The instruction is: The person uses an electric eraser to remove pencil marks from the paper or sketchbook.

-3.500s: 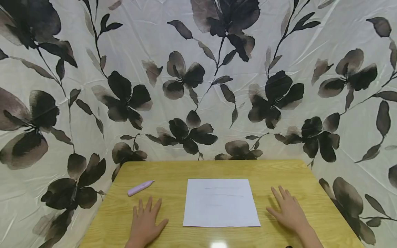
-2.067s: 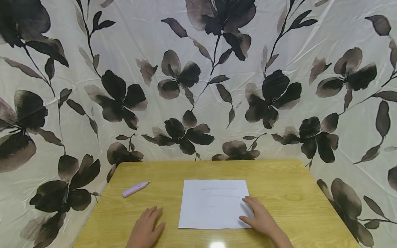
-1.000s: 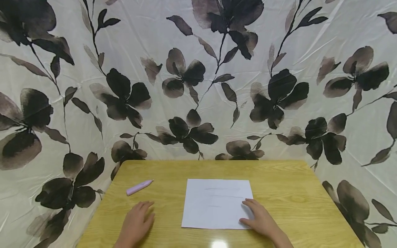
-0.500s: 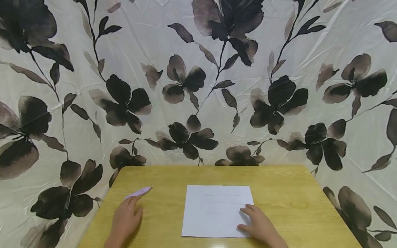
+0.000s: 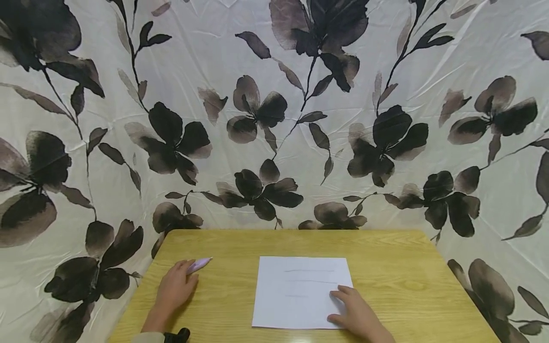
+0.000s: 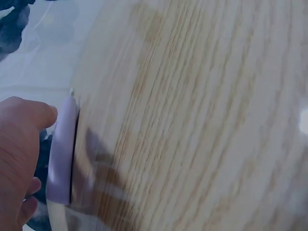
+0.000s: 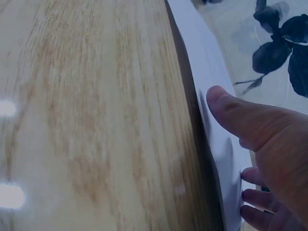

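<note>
A lilac pen-shaped tool point(image 5: 199, 265) with a narrow pale tip lies on the yellow wood-grain table point(image 5: 386, 257), towards its left side. My left hand point(image 5: 175, 286) reaches over the rear part of the tool and hides it in the head view. In the left wrist view, the thumb point(image 6: 29, 113) is beside the tool point(image 6: 62, 151), and no grip shows. A white sheet of paper point(image 5: 296, 305) with a few faint lines lies in the middle. My right hand point(image 5: 358, 312) rests on its right edge, fingers spread and relaxed. In the right wrist view, the thumb point(image 7: 231, 110) is over the paper point(image 7: 207, 62).
A white cloth point(image 5: 326, 100) with dark flower prints hangs behind and around the table. A black band point(image 5: 177, 335) and a light sleeve point(image 5: 147, 337) show at my left wrist. Light glares on the table's near edge.
My right hand has moved left from the bare table onto the paper's right edge and stayed there. My left hand has moved forward and left, over the rear of the lilac tool.
</note>
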A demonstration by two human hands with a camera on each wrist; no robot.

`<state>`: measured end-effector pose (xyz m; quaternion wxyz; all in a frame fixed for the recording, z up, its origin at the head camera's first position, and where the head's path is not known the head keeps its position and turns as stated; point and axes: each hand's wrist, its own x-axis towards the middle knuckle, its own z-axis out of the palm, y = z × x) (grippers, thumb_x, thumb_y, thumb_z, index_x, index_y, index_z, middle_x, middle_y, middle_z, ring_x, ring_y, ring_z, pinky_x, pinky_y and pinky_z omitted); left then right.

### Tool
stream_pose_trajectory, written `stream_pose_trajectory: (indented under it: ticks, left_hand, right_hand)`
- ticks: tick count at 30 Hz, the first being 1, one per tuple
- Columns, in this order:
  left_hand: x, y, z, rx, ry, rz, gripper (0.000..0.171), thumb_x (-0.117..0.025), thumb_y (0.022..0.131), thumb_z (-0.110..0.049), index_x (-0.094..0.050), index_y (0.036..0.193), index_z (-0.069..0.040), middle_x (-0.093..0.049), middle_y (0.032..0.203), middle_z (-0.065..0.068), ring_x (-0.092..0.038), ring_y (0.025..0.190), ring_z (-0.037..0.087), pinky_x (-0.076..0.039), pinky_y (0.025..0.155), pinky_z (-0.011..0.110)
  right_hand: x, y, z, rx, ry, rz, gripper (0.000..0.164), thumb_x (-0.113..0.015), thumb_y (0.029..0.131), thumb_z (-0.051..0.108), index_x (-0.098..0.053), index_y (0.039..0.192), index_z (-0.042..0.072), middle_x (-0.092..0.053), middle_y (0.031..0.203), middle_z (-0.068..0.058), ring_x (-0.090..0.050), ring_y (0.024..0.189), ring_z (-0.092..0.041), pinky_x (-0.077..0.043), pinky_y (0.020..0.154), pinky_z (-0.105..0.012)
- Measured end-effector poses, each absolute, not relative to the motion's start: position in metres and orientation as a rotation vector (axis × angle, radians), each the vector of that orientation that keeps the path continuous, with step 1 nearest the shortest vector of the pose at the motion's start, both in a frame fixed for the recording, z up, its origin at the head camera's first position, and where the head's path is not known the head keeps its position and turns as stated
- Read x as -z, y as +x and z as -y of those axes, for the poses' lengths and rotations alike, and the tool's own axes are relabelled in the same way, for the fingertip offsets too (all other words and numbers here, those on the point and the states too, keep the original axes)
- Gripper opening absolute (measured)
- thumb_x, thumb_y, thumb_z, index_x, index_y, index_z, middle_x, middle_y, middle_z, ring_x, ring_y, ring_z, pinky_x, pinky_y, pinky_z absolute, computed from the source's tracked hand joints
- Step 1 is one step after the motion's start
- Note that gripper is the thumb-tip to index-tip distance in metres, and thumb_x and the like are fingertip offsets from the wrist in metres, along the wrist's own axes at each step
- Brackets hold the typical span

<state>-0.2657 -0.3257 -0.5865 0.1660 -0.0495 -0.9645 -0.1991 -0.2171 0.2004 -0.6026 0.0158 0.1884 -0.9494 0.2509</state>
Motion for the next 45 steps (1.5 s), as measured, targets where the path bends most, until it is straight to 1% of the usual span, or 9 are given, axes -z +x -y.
stream_pose_trajectory:
  ticks: [3,8,11,18,28,32,35,39,45]
  left_hand:
    - [0.588,-0.272,0.322,0.564,-0.144,2.741,0.048,-0.07,0.087,-0.02,-0.058,0.129,0.0,-0.058,0.121,0.024,-0.056,0.108,0.043,-0.043,0.087,0.061]
    - [0.587,-0.279,0.321,0.534,-0.149,2.711,0.049,-0.075,0.084,-0.019,-0.059,0.127,-0.001,-0.058,0.119,0.024,-0.056,0.106,0.043,-0.044,0.086,0.06]
    - [0.589,-0.283,0.32,0.546,-0.154,2.748,0.05,-0.073,0.086,-0.02,-0.058,0.13,-0.002,-0.058,0.122,0.023,-0.056,0.108,0.043,-0.044,0.086,0.06]
    - [0.596,-0.287,0.32,0.547,-0.139,2.756,0.046,-0.071,0.087,-0.021,-0.06,0.128,-0.002,-0.058,0.121,0.023,-0.056,0.107,0.044,-0.044,0.086,0.061]
    - [0.603,-0.283,0.319,0.53,-0.112,2.759,0.04,-0.072,0.086,-0.02,-0.065,0.122,-0.004,-0.061,0.114,0.019,-0.058,0.103,0.042,-0.044,0.086,0.059]
    - [0.602,-0.284,0.318,0.504,-0.12,2.73,0.036,-0.072,0.085,-0.018,-0.068,0.119,-0.007,-0.062,0.113,0.017,-0.059,0.099,0.041,-0.045,0.081,0.061]
    - [0.6,-0.288,0.316,0.497,-0.131,2.719,0.036,-0.07,0.086,-0.015,-0.067,0.121,-0.009,-0.062,0.114,0.017,-0.059,0.099,0.042,-0.044,0.079,0.062]
    - [0.601,-0.287,0.318,0.507,-0.125,2.736,0.039,-0.07,0.085,-0.01,-0.065,0.124,-0.007,-0.062,0.115,0.018,-0.059,0.1,0.043,-0.044,0.078,0.063]
    - [0.609,-0.282,0.328,0.557,-0.118,2.726,0.04,-0.071,0.083,-0.006,-0.065,0.122,-0.005,-0.062,0.113,0.019,-0.059,0.102,0.042,-0.045,0.081,0.061]
  right_hand:
    - [0.604,-0.218,-0.203,-0.768,0.593,2.93,0.062,-0.082,0.073,0.046,-0.066,0.119,0.008,-0.054,0.13,-0.023,-0.047,0.121,-0.043,-0.04,0.098,-0.057]
    - [0.607,-0.219,-0.202,-0.778,0.636,2.879,0.06,-0.083,0.073,0.042,-0.067,0.117,0.005,-0.053,0.129,-0.026,-0.047,0.121,-0.045,-0.038,0.099,-0.057]
    - [0.608,-0.218,-0.202,-0.772,0.617,2.877,0.06,-0.083,0.072,0.041,-0.067,0.117,0.005,-0.053,0.129,-0.026,-0.047,0.12,-0.045,-0.038,0.099,-0.057]
    - [0.607,-0.217,-0.202,-0.726,0.623,2.851,0.062,-0.082,0.072,0.046,-0.067,0.118,0.008,-0.055,0.128,-0.023,-0.049,0.118,-0.043,-0.041,0.096,-0.058]
    - [0.604,-0.218,-0.2,-0.724,0.604,2.91,0.064,-0.085,0.067,0.043,-0.067,0.117,0.009,-0.056,0.124,-0.023,-0.051,0.113,-0.044,-0.043,0.092,-0.059]
    - [0.604,-0.219,-0.202,-0.718,0.594,2.907,0.064,-0.085,0.067,0.044,-0.067,0.118,0.009,-0.056,0.124,-0.022,-0.051,0.113,-0.043,-0.044,0.093,-0.058]
    - [0.601,-0.221,-0.204,-0.719,0.576,2.896,0.063,-0.085,0.067,0.043,-0.068,0.117,0.01,-0.056,0.123,-0.021,-0.051,0.113,-0.042,-0.044,0.092,-0.057]
    - [0.598,-0.223,-0.204,-0.734,0.583,2.909,0.064,-0.086,0.065,0.043,-0.068,0.116,0.01,-0.057,0.122,-0.021,-0.051,0.112,-0.043,-0.044,0.091,-0.058]
    - [0.603,-0.222,-0.199,-0.731,0.635,2.926,0.065,-0.084,0.067,0.045,-0.067,0.119,0.008,-0.056,0.124,-0.023,-0.051,0.113,-0.043,-0.044,0.092,-0.058]
